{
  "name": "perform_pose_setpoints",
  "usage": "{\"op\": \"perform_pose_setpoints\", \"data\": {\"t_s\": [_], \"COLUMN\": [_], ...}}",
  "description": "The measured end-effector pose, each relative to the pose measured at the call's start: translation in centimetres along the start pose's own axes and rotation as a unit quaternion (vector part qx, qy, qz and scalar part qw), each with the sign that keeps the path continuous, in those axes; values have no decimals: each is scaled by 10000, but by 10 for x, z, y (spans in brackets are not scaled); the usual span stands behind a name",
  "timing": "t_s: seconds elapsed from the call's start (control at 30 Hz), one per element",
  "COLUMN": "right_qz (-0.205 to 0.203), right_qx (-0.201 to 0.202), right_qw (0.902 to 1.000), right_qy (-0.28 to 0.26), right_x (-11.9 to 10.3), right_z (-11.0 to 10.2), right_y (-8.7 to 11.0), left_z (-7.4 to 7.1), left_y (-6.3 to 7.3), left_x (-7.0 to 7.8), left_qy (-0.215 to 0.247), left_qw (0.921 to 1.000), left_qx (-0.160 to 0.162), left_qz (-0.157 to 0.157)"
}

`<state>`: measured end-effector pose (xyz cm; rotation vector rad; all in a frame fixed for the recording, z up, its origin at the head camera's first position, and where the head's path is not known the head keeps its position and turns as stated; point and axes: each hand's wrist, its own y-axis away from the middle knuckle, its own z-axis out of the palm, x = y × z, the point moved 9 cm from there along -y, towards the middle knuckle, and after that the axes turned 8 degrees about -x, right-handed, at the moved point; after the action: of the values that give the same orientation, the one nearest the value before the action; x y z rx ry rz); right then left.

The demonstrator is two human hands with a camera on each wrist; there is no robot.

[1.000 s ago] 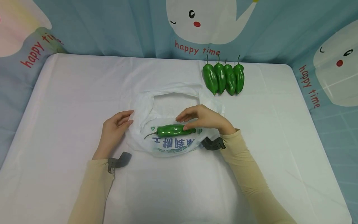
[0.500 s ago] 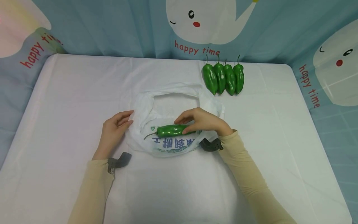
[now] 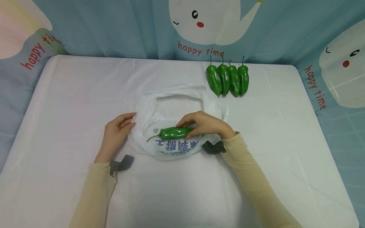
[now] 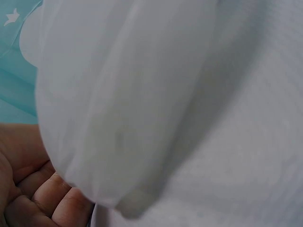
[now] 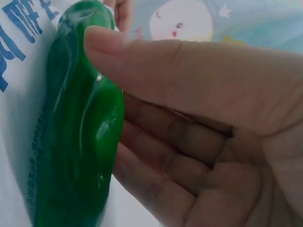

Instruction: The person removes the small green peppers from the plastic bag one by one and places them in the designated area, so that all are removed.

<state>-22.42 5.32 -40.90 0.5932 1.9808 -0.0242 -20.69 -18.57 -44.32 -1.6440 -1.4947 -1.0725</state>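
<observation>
A white plastic bag with blue lettering sits mid-table, its mouth spread. Over the lettering, a long green pepper lies crosswise, its curved stem pointing left. My right hand holds the pepper's right end, thumb on the near side and fingers on the far side. In the right wrist view the thumb presses against the glossy green pepper, next to the printed plastic. My left hand pinches the bag's left edge. Curled fingers of the left hand show under the plastic in the left wrist view; the thumb is hidden.
Several green peppers lie side by side at the table's back edge, right of centre, stems away from me. A white cloth covers the table. Blue curtains with cartoon prints hang behind and at the sides.
My right hand has moved slightly left and down, and its thumb and fingers have closed round the pepper. The left hand, the bag and the other peppers have stayed put.
</observation>
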Motion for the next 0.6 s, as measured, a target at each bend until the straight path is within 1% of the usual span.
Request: {"op": "perform_pose_setpoints", "data": {"t_s": [0.27,0.47,0.6], "right_qz": [100,271,265], "right_qx": [48,-64,-76], "right_qw": [9999,9996,9996], "right_qy": [33,-23,-11], "right_x": [2,6,8], "right_z": [0,5,6], "right_y": [-1,-4,-5], "left_z": [0,1,0], "left_y": [0,0,0], "left_x": [0,0,-1], "left_qy": [-56,-25,-47], "left_qw": [10000,10000,9999], "left_qx": [12,-26,-39], "left_qz": [-29,-92,-88]}}
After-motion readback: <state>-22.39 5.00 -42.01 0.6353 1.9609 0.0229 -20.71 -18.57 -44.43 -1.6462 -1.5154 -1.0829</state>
